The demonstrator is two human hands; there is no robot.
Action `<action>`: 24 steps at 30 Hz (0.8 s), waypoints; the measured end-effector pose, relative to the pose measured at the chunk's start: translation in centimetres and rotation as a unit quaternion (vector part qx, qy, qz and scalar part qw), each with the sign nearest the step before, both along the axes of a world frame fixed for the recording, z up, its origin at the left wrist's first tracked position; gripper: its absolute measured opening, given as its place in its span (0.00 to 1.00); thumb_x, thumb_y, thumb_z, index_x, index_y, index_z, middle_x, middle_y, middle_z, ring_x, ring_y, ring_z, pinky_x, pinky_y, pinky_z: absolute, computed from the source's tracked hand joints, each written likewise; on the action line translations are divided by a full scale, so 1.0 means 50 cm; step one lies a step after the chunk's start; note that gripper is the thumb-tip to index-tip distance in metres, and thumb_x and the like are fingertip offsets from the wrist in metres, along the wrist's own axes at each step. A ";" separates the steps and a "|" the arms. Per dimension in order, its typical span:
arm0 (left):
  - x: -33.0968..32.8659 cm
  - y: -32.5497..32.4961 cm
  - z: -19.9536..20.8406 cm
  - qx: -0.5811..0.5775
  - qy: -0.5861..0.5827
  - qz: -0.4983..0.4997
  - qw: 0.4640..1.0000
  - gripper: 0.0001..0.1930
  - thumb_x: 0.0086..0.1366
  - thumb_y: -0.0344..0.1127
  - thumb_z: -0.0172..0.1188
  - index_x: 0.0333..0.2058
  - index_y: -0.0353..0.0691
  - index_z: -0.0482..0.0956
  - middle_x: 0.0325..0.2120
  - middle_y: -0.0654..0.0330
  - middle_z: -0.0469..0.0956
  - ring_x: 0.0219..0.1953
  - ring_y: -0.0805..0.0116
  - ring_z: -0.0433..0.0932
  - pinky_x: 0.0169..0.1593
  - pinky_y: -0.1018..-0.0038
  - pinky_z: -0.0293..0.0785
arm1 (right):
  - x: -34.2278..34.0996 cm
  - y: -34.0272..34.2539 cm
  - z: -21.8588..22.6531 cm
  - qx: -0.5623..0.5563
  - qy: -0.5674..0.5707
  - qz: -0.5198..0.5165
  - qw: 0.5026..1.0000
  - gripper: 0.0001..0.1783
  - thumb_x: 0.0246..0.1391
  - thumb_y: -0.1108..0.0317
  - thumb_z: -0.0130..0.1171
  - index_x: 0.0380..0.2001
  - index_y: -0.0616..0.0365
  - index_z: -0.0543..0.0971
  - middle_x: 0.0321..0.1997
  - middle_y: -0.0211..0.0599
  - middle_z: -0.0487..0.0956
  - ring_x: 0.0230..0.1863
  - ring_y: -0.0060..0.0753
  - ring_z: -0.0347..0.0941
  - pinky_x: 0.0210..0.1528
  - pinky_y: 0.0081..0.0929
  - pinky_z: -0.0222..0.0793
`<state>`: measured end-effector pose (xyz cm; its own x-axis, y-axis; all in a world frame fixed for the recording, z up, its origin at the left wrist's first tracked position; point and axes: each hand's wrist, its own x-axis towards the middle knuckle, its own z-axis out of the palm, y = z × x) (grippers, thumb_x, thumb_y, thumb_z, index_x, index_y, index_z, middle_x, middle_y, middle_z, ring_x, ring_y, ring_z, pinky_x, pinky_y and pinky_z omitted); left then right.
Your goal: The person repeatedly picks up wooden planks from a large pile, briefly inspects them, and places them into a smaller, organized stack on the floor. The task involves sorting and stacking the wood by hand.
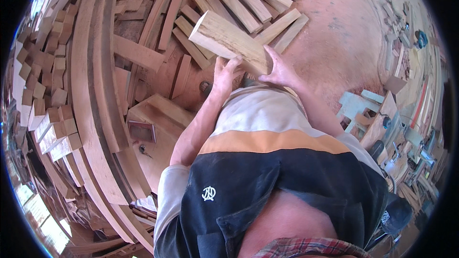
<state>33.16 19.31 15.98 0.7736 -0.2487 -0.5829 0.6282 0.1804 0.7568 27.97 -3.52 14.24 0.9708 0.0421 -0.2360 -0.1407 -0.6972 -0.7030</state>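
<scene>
Woodworking shop. Cut timber blocks (248,0) strewn on a sawdust-covered floor (334,28) at 12 o'clock, long curved planks (95,91) running 9 to 7, stacked short offcuts (45,81) at 9, a cluttered workbench with tools and scraps (406,114) at 3.

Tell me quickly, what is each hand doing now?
Left hand: closed on the wooden block.
Right hand: gripping the same block.

— How is the scene lit?
— Bright, warm daylight is seen throughout; glare is blown out at the lower left.
— And sharpness?
— Edges are bent and darkened by fisheye distortion; rim detail is blurred.
</scene>
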 end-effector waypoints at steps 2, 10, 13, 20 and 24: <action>0.001 0.016 -0.023 -0.004 0.021 -0.027 0.999 0.32 0.70 0.45 0.66 0.63 0.33 0.63 0.53 0.47 0.74 0.52 0.49 0.80 0.55 0.55 0.80 | -0.005 0.000 -0.001 -0.014 0.026 -0.003 1.000 0.63 0.33 0.52 0.80 0.73 0.60 0.61 0.71 0.55 0.69 0.71 0.54 0.68 0.73 0.43 0.65; -0.064 0.184 -0.170 0.176 0.037 -0.104 0.978 0.25 0.67 0.45 0.69 0.53 0.33 0.78 0.39 0.54 0.81 0.38 0.66 0.82 0.41 0.68 0.84 | -0.008 -0.007 -0.055 -0.100 0.168 -0.054 0.979 0.61 0.30 0.52 0.78 0.72 0.55 0.65 0.68 0.47 0.75 0.68 0.46 0.73 0.68 0.40 0.69; -0.119 0.272 -0.209 0.248 0.048 -0.072 0.965 0.22 0.67 0.44 0.68 0.51 0.33 0.80 0.38 0.55 0.81 0.37 0.68 0.81 0.39 0.70 0.83 | -0.020 -0.032 -0.085 -0.100 0.254 -0.073 0.959 0.62 0.30 0.51 0.78 0.72 0.55 0.65 0.65 0.47 0.78 0.65 0.46 0.76 0.67 0.39 0.71; -0.245 0.414 -0.271 0.312 0.098 0.013 0.945 0.21 0.67 0.44 0.67 0.50 0.32 0.81 0.38 0.56 0.82 0.34 0.71 0.81 0.35 0.71 0.82 | 0.028 -0.060 -0.159 -0.052 0.198 -0.111 0.972 0.65 0.32 0.50 0.81 0.74 0.59 0.61 0.67 0.54 0.76 0.66 0.47 0.75 0.68 0.38 0.70; -0.273 0.417 -0.287 0.271 0.142 0.001 0.952 0.18 0.70 0.41 0.65 0.49 0.31 0.81 0.33 0.60 0.81 0.33 0.74 0.79 0.36 0.74 0.78 | 0.205 -0.028 -0.153 -0.082 0.166 -0.105 0.977 0.69 0.36 0.46 0.82 0.76 0.60 0.56 0.70 0.59 0.71 0.69 0.52 0.72 0.71 0.40 0.69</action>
